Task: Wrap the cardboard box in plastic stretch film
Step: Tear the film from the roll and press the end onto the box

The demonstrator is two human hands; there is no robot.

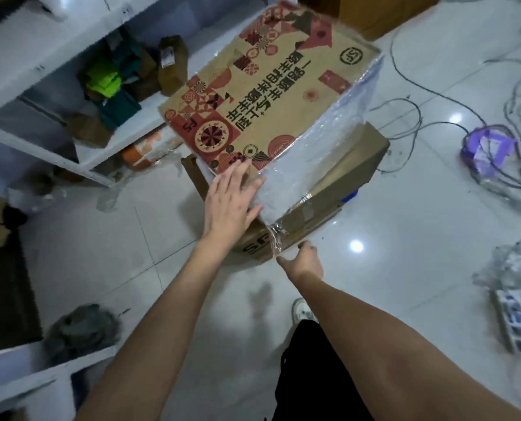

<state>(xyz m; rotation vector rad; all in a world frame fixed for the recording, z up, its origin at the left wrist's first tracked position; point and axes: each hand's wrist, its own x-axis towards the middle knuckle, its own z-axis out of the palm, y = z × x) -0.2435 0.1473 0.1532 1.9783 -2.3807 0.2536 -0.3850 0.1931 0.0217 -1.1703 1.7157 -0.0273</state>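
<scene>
A cardboard box (271, 95) printed with red patterns and black characters sits tilted on top of a plain brown box (344, 177). Clear stretch film (320, 153) covers its right side and runs down to a bunched strip (276, 238) at the near corner. My left hand (232, 202) lies flat with straight fingers on the printed box's near corner, at the film's edge. My right hand (301, 259) is lower, just under the bunched film end; its fingers point away and whether they pinch the film is hidden.
White shelving (71, 86) with packages and green items stands at the left. Cables (435, 95), a purple object (487, 147) and a power strip (517, 320) lie on the glossy tiled floor at the right. Another brown box (383, 13) stands behind. My shoe (301, 308) is below.
</scene>
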